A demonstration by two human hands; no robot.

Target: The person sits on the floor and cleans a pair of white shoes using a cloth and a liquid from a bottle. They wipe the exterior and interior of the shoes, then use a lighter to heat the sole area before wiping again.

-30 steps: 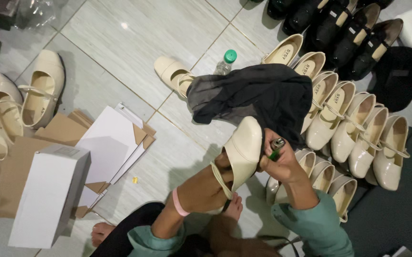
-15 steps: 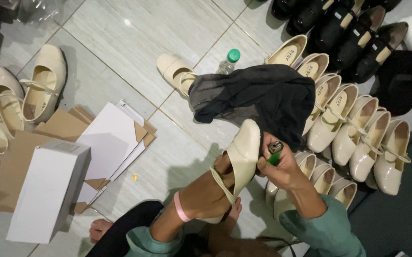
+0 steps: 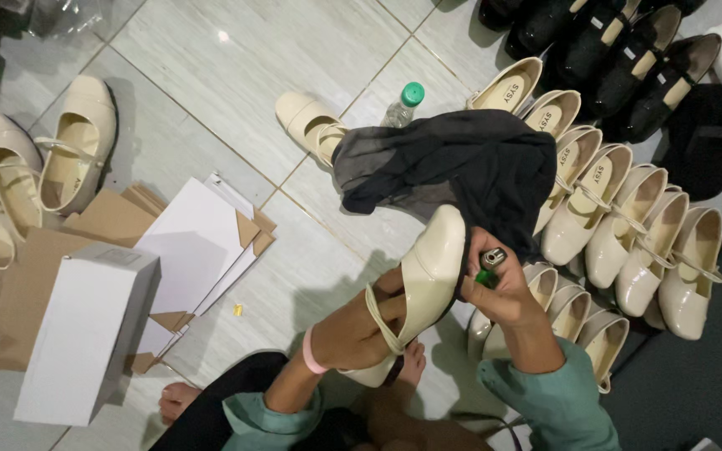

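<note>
My left hand [image 3: 359,327] is slid inside a cream strap shoe [image 3: 424,276] and holds it up, toe pointing away from me. A pink band circles that wrist. My right hand [image 3: 503,294] grips a small green lighter [image 3: 489,266] with a metal top, held right against the shoe's side near the toe. Just beyond the shoe, a dark grey cloth [image 3: 461,167] lies draped over a row of cream shoes [image 3: 628,225]. My feet show on the tile floor below my arms.
A white shoe box [image 3: 85,334] stands at the left on flattened brown cardboard [image 3: 35,259] and white sheets [image 3: 190,242]. More cream shoes [image 3: 73,154] lie at the far left, one [image 3: 307,121] by a green-capped bottle [image 3: 403,104]. Black shoes [image 3: 611,50] line the top right.
Both hands hold the shoe and the lighter in nearly the same place throughout. The view has shifted only slightly.
</note>
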